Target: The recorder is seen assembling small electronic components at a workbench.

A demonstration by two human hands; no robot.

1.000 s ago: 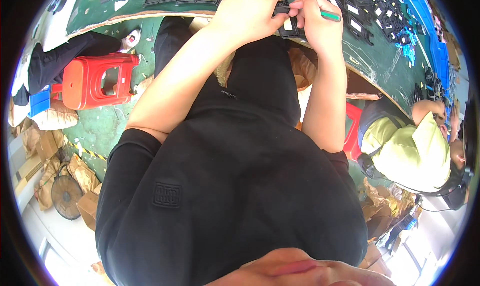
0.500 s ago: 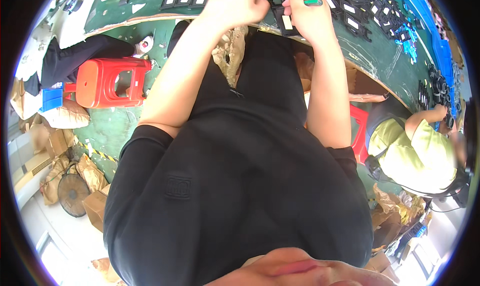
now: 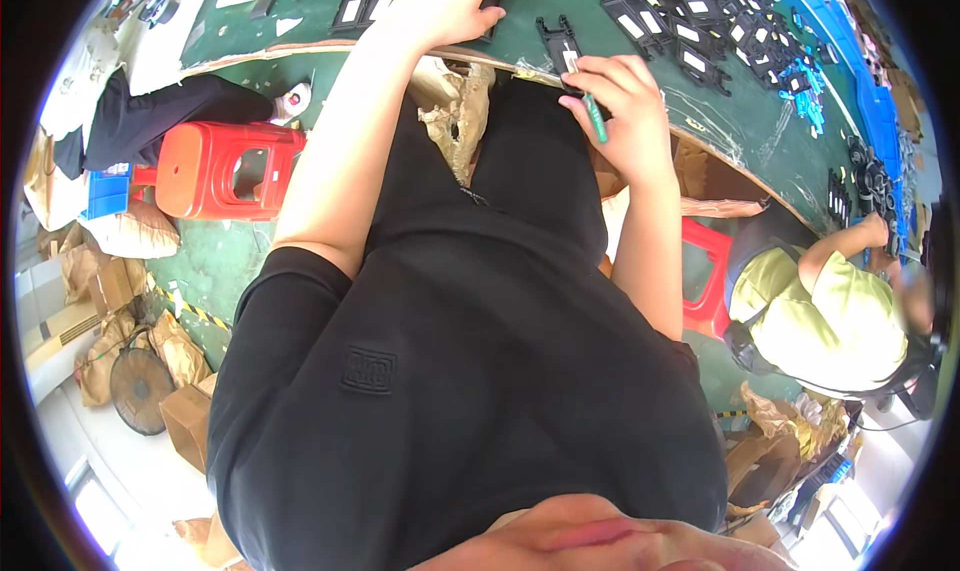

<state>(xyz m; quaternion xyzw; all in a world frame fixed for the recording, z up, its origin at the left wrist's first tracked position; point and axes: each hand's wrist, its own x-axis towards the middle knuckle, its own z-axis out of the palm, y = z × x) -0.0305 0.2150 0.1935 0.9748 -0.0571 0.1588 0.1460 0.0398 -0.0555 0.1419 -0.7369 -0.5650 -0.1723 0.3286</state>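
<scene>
My left hand (image 3: 452,9) is over the bench with its thumb and forefinger apart. A black plastic part (image 3: 490,29) lies beneath it, mostly hidden by the hand, next to a row of similar black parts (image 3: 352,7) with white labels. In my right hand (image 3: 628,106) is a slim green pen-like tool (image 3: 596,118), its end slanting down towards me; its exact kind is unclear. The fingertips of that hand reach the near end of another black plastic part (image 3: 559,43) with a white label, at the bench's front edge.
A heap of black parts (image 3: 690,31) covers the bench's right side, with small blue pieces (image 3: 803,96) beside it. Another person in a yellow-green top (image 3: 820,311) works at the far right. A red stool (image 3: 215,171) stands to the left.
My left hand has moved left, its fingers spreading over a part. My right hand has come nearer to me, and the green tool has swung from sideways to pointing down.
</scene>
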